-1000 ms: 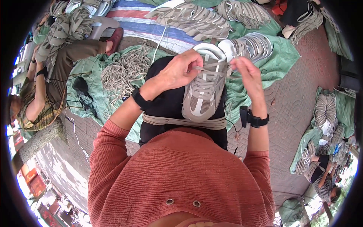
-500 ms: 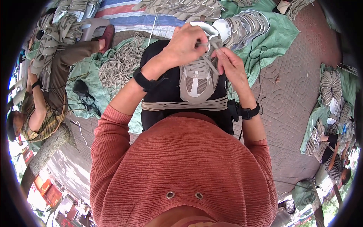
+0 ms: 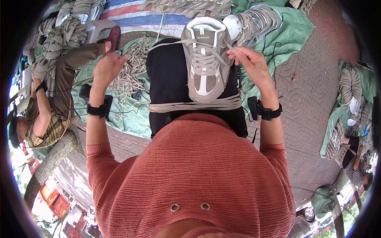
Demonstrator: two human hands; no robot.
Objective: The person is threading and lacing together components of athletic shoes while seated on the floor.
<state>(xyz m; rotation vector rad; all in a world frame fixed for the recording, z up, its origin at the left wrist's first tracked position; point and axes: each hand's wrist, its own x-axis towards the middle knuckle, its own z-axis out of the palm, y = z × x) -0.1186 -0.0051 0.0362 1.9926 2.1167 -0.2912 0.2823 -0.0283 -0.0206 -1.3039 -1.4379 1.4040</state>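
Note:
A beige and grey sneaker [image 3: 204,81] with white trim rests on my black-clad lap, its toe toward me and its opening away. Flat beige laces [image 3: 204,59] cross its tongue. One shoelace end [image 3: 170,43] runs out to the left toward my left hand [image 3: 107,71], which is raised over a lace pile. My left fingers look closed on that end, though blur and the pile behind make the contact faint. At the shoe's right side, my right hand [image 3: 252,63] pinches the other lace end [image 3: 228,45] between thumb and fingers.
Beige strips [image 3: 194,105] lie across my lap. The tangled lace pile [image 3: 135,67] sits on green sheeting [image 3: 293,33]. Stacked shoe uppers [image 3: 258,23] lie beyond the shoe. A person [image 3: 39,115] sits at left; others are far right. Paved ground [image 3: 303,103] lies to my right.
My left hand has swung from the shoe's opening far out to the left, drawing a lace end that way. My right hand has shifted slightly right. The shoe's opening and tongue now show fully.

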